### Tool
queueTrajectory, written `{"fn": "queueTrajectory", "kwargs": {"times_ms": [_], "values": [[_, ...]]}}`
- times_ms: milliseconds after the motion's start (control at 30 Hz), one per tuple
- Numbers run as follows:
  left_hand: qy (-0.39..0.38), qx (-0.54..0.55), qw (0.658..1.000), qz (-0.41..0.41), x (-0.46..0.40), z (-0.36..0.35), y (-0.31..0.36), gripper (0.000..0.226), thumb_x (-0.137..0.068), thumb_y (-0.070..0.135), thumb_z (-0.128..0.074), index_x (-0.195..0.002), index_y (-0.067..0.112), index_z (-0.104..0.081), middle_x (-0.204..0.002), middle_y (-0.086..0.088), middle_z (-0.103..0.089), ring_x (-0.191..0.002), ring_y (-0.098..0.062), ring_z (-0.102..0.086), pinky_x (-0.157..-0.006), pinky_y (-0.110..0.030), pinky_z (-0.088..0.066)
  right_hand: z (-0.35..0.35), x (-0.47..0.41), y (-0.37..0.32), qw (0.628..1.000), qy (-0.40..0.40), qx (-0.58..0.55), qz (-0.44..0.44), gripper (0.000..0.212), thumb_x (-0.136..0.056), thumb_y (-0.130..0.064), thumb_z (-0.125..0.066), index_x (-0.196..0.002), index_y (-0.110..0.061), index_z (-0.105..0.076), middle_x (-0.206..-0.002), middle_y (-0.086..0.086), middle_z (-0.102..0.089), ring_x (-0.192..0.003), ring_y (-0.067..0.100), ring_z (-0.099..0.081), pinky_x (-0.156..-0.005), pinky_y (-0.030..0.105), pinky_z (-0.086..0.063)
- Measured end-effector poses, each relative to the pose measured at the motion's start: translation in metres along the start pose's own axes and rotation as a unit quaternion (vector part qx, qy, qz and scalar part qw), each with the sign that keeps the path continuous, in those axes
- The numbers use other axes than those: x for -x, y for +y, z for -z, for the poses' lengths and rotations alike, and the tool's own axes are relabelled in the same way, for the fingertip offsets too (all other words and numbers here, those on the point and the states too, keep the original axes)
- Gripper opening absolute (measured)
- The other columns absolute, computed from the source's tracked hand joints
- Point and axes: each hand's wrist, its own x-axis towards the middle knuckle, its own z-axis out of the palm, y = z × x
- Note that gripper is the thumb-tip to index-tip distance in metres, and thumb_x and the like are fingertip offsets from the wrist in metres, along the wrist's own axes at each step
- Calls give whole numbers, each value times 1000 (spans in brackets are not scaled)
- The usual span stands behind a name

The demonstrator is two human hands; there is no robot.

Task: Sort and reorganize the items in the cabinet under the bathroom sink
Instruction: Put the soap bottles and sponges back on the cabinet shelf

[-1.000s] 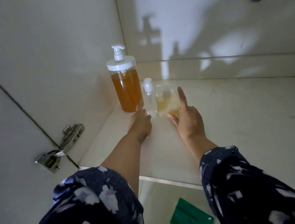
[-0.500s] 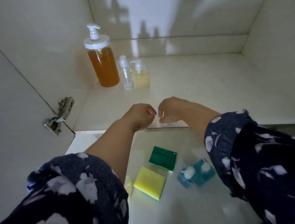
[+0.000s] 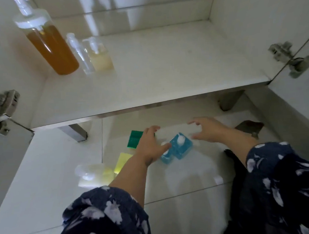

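Observation:
Two small blue pump bottles stand on the tiled floor below the cabinet, one larger [image 3: 182, 147] and one smaller [image 3: 166, 157]. My left hand [image 3: 149, 145] hovers at their left with fingers spread, its thumb by the smaller bottle. My right hand [image 3: 207, 130] is open just right of the larger one, apart from it. On the cabinet shelf [image 3: 148, 78], back left, stand a tall amber pump bottle [image 3: 49, 45], a slim clear bottle [image 3: 79, 53] and a short pale yellow bottle [image 3: 99, 57].
A green sponge [image 3: 134, 139] and a yellow sponge [image 3: 123, 161] lie on the floor left of my left hand. A pale pump bottle [image 3: 92, 174] stands near my left sleeve. Door hinges sit at the left [image 3: 3, 109] and right [image 3: 291, 59]. A dark object [image 3: 249, 127] lies at right.
Both hands left the bottles on the shelf, drew back over its front edge and dropped to the floor, opening beside the blue bottles. The view tilted down.

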Motion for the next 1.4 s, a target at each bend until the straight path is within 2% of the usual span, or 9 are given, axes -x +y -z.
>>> {"fn": "queueTrajectory", "kwargs": {"times_ms": [133,300,467,600,700,833,1000,1167,1400], "values": [[35,59,997,34,1,-38,-40,77,-62,30,-88,-127,22,-47,-124,4,-53,-112,-14,-54,-97,-29,-44,-69,-17,22,992,19,-121,18,71,-70,-27,-81,-133,-28,-48,-132,1,-49,-118,17,-50,-95,23,-39],[98,106,989,15,-3,-76,-68,60,-62,26,-87,-112,31,-55,-107,11,-62,-99,-8,-61,-85,-27,-53,-121,-27,29,956,117,-266,49,72,-62,-27,-86,-124,-34,-49,-126,-7,-50,-113,9,-50,-98,24,-41],[131,125,983,4,-5,-87,-76,52,-70,22,-83,-115,24,-59,-108,10,-63,-102,-8,-59,-88,-31,-54,-133,-26,26,946,162,-276,55,69,-65,-28,-79,-128,-29,-50,-122,-5,-56,-112,13,-55,-97,35,-49],[118,135,984,-14,-2,-76,-69,42,-75,17,-80,-105,32,-55,-97,18,-61,-91,3,-58,-78,-14,-47,-122,-20,21,951,166,-257,37,67,-64,-23,-78,-128,-29,-55,-116,-6,-61,-106,14,-59,-95,37,-51],[99,147,984,-38,2,-56,-55,45,-77,13,-77,-103,35,-49,-95,22,-58,-88,10,-55,-76,-8,-43,-97,-8,11,962,161,-219,22,70,-66,-22,-82,-130,-27,-54,-114,-9,-56,-108,14,-54,-96,33,-48],[85,141,982,-90,15,-14,-30,53,-76,14,-78,-121,27,-52,-102,8,-63,-93,-5,-61,-84,-18,-50,-43,22,-19,973,163,-161,43,67,-66,-25,-83,-127,-24,-55,-109,-9,-56,-104,15,-56,-92,34,-50],[83,150,976,-134,50,55,6,58,-77,15,-77,-128,25,-52,-104,8,-63,-90,-5,-62,-82,-22,-53,21,65,-67,979,177,-96,40,61,-67,-28,-81,-124,-27,-58,-107,-4,-65,-95,17,-61,-84,32,-51],[88,136,978,-131,77,140,35,61,-79,9,-75,-133,19,-49,-115,1,-59,-98,-9,-54,-78,-16,-42,65,90,-129,974,189,-97,74,62,-69,-27,-82,-125,-23,-56,-116,-2,-62,-102,16,-57,-88,30,-47],[197,127,970,-61,47,215,35,66,-82,12,-73,-140,19,-41,-139,-7,-42,-125,-25,-48,-106,-37,-42,84,46,-196,966,169,-97,171,54,-72,-26,-78,-122,-25,-57,-105,-9,-57,-103,16,-57,-77,22,-37]]}}
